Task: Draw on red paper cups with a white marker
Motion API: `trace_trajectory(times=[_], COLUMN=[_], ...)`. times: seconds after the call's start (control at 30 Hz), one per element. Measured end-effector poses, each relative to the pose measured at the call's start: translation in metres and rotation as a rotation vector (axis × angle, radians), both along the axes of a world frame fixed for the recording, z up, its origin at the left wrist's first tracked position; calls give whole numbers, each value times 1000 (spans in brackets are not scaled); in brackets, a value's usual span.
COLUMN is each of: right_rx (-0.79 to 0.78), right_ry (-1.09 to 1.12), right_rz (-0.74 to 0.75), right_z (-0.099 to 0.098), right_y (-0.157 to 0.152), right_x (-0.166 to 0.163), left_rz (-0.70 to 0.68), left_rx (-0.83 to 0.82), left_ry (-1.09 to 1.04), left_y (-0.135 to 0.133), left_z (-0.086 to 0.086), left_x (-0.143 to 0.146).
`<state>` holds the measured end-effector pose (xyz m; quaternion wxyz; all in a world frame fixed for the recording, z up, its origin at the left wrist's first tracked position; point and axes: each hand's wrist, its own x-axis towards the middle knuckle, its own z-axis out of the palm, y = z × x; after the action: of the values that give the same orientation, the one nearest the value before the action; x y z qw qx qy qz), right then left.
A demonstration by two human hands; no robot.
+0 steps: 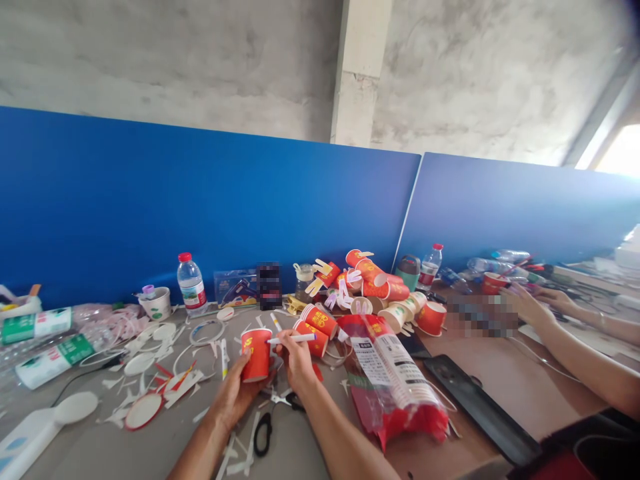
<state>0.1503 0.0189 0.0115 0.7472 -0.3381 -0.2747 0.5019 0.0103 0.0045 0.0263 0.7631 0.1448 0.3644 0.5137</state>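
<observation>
While scraps of cut paper litter the grey table (115, 453), a person's left hand (231, 393) wraps around a red paper cup (257, 355) held upright just above the tabletop, the fingers curled closed about its lower half and the thumb pressed to its near side. At 3 o'clock from the cup, the right hand (296, 360) pinches a white marker (293, 339) between closed fingertips, the pen lying nearly level with its tip touching the cup's rim area.

Directly below the hands, at 6 o'clock, black-handled scissors (265, 427) lie on the table among white strips. At 9 o'clock from the cup sit white paper rings and cut rims (200, 331), and farther left lie clear plastic bottles with green labels (47, 363). A water bottle with a red cap (191, 285) stands at 11 o'clock, against the blue partition (200, 200) that closes off the far edge of the desk. At 1 o'clock a heap of finished red cups with paper ears (360, 277) is piled up, and at 4 o'clock a plastic sleeve of stacked cups (395, 380) lies close by the right forearm, with a black phone (470, 400) beyond it. The barest stretch of table is the near-left corner, beside a white handheld fan (45, 420).

Farther right, at 2 o'clock, another person's hands (525, 303) rest at the neighbouring desk, well apart from the cup.
</observation>
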Motion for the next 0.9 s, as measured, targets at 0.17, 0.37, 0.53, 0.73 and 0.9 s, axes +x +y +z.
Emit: trace_trajectory(times=[0.17,0.37,0.53,0.73,0.9], right_rx=[-16,-27,-18,1,2], right_ry=[5,21,26,9,14], right_rz=[-12,-38,-34,6,4], right_z=[-1,-2,1,2,1], right_y=[1,2,0,-2,-1], right_x=[1,2,1,-1,-1], left_rz=[-19,-34,-29,-1,-21], left_rx=[-1,19,20,26,32], left_ry=[14,27,29,64,57], left_y=[-1,-2,-2,-4,-3], left_z=[2,4,0,2,3], left_x=[0,-2,-3,1,2])
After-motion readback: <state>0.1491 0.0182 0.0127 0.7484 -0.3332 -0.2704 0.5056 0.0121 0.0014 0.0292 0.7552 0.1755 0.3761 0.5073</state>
